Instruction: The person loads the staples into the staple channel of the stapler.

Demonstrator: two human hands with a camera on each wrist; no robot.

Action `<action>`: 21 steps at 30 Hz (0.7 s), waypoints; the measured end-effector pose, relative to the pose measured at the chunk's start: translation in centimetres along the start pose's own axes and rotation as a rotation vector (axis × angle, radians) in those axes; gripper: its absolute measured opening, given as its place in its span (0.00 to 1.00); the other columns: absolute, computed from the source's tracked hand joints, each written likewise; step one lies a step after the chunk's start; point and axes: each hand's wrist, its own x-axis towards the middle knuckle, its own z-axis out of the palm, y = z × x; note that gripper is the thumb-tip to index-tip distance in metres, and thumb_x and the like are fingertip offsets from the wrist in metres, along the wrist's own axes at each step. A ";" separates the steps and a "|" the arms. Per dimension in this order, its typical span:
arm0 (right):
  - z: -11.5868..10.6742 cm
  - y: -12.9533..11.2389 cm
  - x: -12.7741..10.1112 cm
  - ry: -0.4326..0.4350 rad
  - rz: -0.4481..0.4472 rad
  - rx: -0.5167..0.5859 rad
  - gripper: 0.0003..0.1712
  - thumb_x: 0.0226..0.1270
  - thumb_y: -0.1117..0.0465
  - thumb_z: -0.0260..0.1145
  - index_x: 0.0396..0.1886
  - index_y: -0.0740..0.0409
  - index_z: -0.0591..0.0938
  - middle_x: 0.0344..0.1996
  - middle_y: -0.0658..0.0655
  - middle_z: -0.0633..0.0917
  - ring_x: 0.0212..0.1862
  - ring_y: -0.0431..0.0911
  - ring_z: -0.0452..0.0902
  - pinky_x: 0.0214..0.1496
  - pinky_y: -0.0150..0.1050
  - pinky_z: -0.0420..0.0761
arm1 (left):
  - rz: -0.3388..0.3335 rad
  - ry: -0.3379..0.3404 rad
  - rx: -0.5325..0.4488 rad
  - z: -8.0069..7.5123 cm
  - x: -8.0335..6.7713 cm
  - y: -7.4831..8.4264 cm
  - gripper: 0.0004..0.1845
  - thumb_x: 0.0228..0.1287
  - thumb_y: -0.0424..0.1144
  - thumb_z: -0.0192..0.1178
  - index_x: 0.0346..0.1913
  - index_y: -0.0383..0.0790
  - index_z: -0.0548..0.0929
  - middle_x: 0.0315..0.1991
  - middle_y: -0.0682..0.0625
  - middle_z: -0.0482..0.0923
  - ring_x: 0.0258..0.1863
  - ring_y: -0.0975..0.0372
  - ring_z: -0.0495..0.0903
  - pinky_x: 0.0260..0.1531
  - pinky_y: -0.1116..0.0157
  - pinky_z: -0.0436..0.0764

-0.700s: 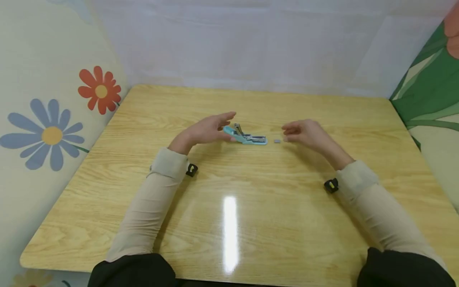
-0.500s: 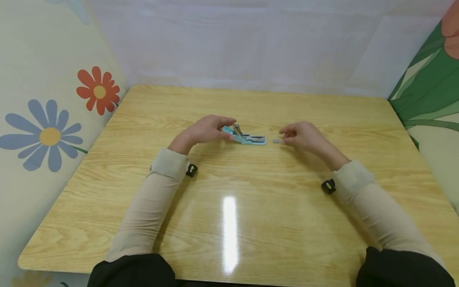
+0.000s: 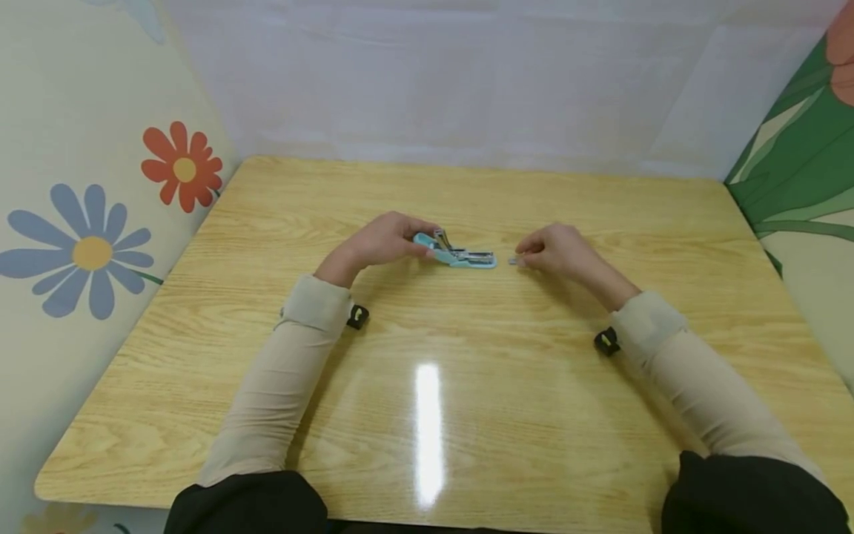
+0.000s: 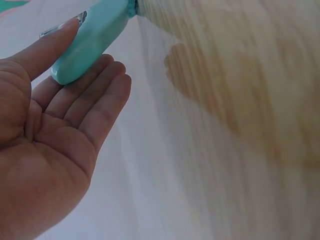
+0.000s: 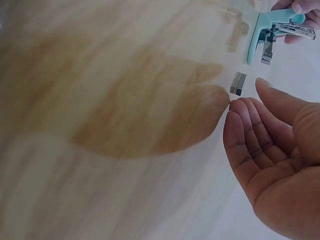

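A light-blue stapler (image 3: 460, 258) lies opened out on the table, its metal parts showing and one metal piece standing up. My left hand (image 3: 387, 239) holds its blue end; in the left wrist view the thumb lies over the blue handle (image 4: 92, 45), with the other fingers behind it. To the right of the stapler is a small grey strip of staples (image 5: 238, 83). My right hand (image 3: 560, 248) is right at this strip, fingertips at its right end. In the right wrist view the thumb and the visible fingers stand apart, the strip just beyond their tips.
The wooden table (image 3: 507, 415) carries a bright light reflection near its front. A white cloth (image 3: 454, 81) hangs behind the far edge. Flower-painted walls (image 3: 93, 252) stand at both sides. A small black camera is on each wrist.
My right hand has moved left until its fingertips meet the staple strip. The left hand has closed its index finger down toward the stapler, which stays in place.
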 end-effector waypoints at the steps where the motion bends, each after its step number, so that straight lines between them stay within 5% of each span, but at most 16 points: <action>1: 0.0 -0.1 0.0 0.000 0.002 -0.004 0.15 0.65 0.58 0.69 0.50 0.57 0.86 0.49 0.59 0.88 0.46 0.49 0.83 0.49 0.44 0.81 | -0.002 0.000 -0.003 0.0 0.0 0.0 0.29 0.66 0.48 0.64 0.69 0.52 0.73 0.42 0.47 0.86 0.27 0.59 0.60 0.45 0.61 0.67; 7: 0.2 -0.2 0.5 0.002 -0.005 -0.039 0.14 0.65 0.57 0.69 0.48 0.56 0.87 0.49 0.58 0.88 0.49 0.50 0.82 0.53 0.46 0.79 | -0.021 0.004 -0.020 0.1 -0.2 -0.1 0.29 0.66 0.49 0.63 0.69 0.53 0.73 0.59 0.50 0.80 0.35 0.60 0.65 0.47 0.59 0.67; 12: 0.5 -0.4 0.8 -0.012 -0.009 -0.052 0.13 0.64 0.57 0.70 0.46 0.56 0.88 0.49 0.58 0.88 0.52 0.52 0.81 0.57 0.48 0.77 | -0.035 0.010 -0.041 0.2 -0.4 -0.1 0.27 0.67 0.48 0.63 0.68 0.55 0.74 0.55 0.49 0.81 0.33 0.59 0.63 0.47 0.59 0.69; 15: 0.5 -0.4 0.8 -0.008 -0.015 -0.064 0.13 0.63 0.57 0.71 0.45 0.56 0.88 0.48 0.58 0.88 0.52 0.53 0.81 0.59 0.49 0.77 | -0.024 0.021 -0.053 0.2 -0.4 -0.1 0.26 0.67 0.47 0.63 0.67 0.54 0.75 0.62 0.52 0.78 0.49 0.60 0.75 0.58 0.57 0.73; 17: 0.5 -0.4 0.9 -0.001 -0.025 -0.079 0.12 0.63 0.57 0.71 0.44 0.56 0.88 0.48 0.58 0.88 0.52 0.53 0.82 0.60 0.49 0.76 | -0.014 0.033 -0.052 0.2 -0.3 -0.1 0.25 0.67 0.47 0.63 0.67 0.54 0.75 0.66 0.55 0.75 0.65 0.61 0.71 0.64 0.54 0.72; 21: 0.6 -0.6 0.9 0.007 -0.051 -0.106 0.11 0.62 0.57 0.71 0.42 0.57 0.89 0.45 0.58 0.89 0.50 0.53 0.83 0.59 0.49 0.76 | -0.010 0.035 -0.060 0.1 -0.2 0.0 0.25 0.67 0.47 0.63 0.66 0.53 0.76 0.66 0.54 0.75 0.69 0.57 0.69 0.66 0.52 0.70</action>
